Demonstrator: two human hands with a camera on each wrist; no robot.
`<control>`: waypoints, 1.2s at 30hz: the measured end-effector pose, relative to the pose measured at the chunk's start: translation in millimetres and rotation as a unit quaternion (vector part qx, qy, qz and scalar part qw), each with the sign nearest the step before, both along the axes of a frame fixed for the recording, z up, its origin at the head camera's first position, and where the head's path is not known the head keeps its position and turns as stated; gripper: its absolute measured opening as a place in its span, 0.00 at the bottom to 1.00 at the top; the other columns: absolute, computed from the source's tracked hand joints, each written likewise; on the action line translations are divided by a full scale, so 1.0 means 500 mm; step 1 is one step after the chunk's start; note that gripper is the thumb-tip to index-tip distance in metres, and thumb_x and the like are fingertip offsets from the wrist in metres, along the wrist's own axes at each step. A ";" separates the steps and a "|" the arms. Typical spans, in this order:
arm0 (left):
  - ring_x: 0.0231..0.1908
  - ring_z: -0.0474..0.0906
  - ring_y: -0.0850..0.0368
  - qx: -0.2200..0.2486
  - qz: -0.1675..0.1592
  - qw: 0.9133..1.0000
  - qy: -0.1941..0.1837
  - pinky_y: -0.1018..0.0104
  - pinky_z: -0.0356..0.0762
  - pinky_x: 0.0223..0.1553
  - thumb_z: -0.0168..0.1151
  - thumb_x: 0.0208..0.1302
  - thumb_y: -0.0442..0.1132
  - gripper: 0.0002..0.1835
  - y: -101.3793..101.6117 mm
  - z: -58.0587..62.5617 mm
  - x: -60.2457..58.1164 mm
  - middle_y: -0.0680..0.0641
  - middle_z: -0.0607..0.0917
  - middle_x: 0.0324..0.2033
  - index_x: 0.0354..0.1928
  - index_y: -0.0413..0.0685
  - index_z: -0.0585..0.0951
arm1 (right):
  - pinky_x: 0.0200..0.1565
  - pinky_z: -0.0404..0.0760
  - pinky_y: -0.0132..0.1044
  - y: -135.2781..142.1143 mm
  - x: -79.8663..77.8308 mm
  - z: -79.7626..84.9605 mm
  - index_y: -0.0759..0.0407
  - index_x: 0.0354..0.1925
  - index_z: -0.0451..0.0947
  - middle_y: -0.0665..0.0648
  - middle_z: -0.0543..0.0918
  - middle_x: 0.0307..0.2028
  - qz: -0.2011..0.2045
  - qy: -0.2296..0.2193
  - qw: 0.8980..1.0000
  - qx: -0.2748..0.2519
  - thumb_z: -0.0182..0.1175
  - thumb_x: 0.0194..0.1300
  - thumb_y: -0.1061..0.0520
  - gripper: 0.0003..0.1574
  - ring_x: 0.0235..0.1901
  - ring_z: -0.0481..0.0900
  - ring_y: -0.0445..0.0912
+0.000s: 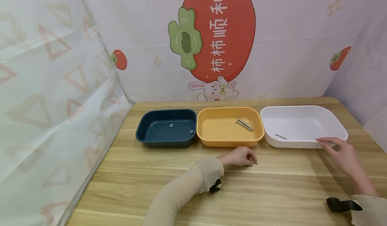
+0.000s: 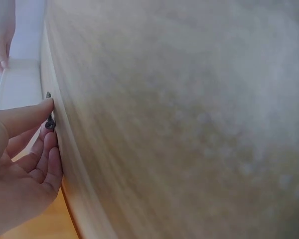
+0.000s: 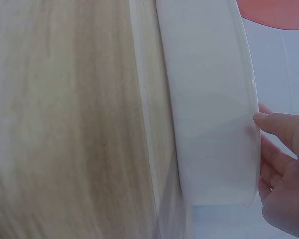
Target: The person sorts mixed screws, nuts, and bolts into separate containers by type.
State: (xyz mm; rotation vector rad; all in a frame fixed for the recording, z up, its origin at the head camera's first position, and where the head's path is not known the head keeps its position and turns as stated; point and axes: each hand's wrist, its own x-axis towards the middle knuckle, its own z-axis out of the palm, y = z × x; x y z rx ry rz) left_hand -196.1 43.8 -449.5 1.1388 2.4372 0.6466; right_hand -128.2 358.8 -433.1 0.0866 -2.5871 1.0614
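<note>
My left hand (image 1: 240,156) pinches a small screw (image 2: 50,122) between thumb and fingers, low over the wooden table in front of the yellow tray (image 1: 225,143). In the left wrist view the screw looks dark, with its head towards the camera. My right hand (image 1: 341,153) grips the near rim of the white tray (image 1: 302,144) by its right corner. The right wrist view has the thumb on the outer side of the rim; the other fingers are partly hidden behind the wall. Inside the white tray lies a thin screw (image 1: 281,136).
Long bolts (image 1: 245,125) lie side by side in the yellow tray. The dark blue tray (image 1: 166,144) at the left holds two small nuts (image 1: 171,125). All three trays stand in a row on the wooden table (image 1: 272,192), before a printed cloth backdrop (image 1: 151,75).
</note>
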 end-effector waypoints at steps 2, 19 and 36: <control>0.23 0.66 0.72 0.001 -0.002 1.000 0.000 0.85 0.62 0.27 0.63 0.53 0.33 0.05 0.000 0.000 0.000 0.57 0.76 0.21 0.34 0.47 0.82 | 0.39 0.54 0.16 0.000 -0.001 -0.001 0.49 0.39 0.78 0.17 0.63 0.32 0.000 0.000 1.000 0.000 0.52 0.63 0.58 0.09 0.38 0.54 0.13; 0.26 0.67 0.72 -0.003 -0.047 0.999 -0.012 0.85 0.63 0.30 0.59 0.56 0.33 0.06 0.001 0.001 -0.006 0.57 0.80 0.27 0.36 0.47 0.81 | 0.50 0.57 0.26 0.001 0.000 -0.001 0.47 0.41 0.77 0.17 0.62 0.33 -0.005 -0.017 1.000 0.001 0.51 0.64 0.56 0.10 0.39 0.52 0.13; 0.27 0.66 0.71 0.028 -0.033 0.999 0.004 0.85 0.62 0.30 0.56 0.59 0.34 0.08 0.000 0.019 0.002 0.57 0.76 0.27 0.39 0.47 0.81 | 0.53 0.56 0.26 -0.003 0.002 0.000 0.51 0.42 0.77 0.17 0.62 0.33 -0.002 -0.016 1.000 -0.006 0.50 0.64 0.56 0.11 0.40 0.53 0.14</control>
